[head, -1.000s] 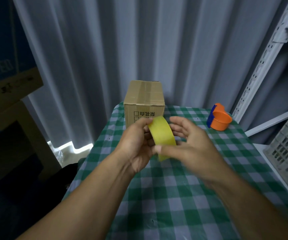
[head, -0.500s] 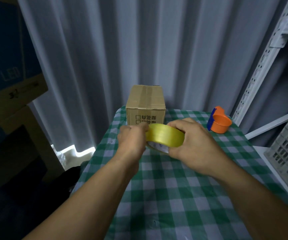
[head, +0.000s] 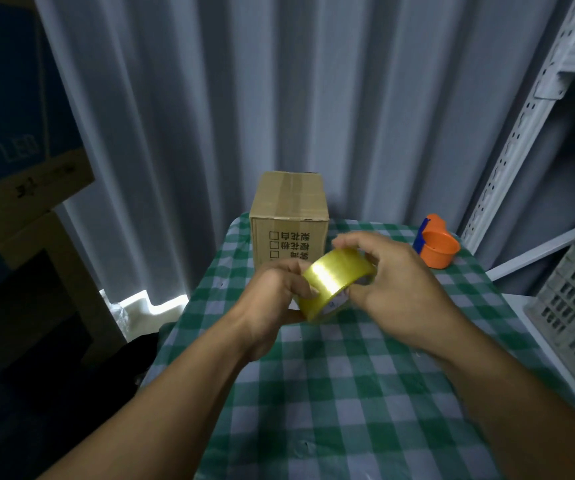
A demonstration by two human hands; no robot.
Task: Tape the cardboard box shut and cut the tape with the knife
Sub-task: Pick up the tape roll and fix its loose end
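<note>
tape roll (head: 334, 280) now tilted, both hands' fingers (head: 301, 289) grasping it, cardboard box (head: 289, 216) print unreadable

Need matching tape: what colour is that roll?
Translucent yellow tape roll, seen in the head view.

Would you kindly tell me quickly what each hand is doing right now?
Left hand: closed on the yellow roll of packing tape.
Right hand: also gripping the same roll from the other side.

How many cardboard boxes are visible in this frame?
2. One small cardboard box stands at the far edge of the checked table, beyond both hands. A larger printed box sits on the left, cut off by the frame; others may be hidden.
</note>
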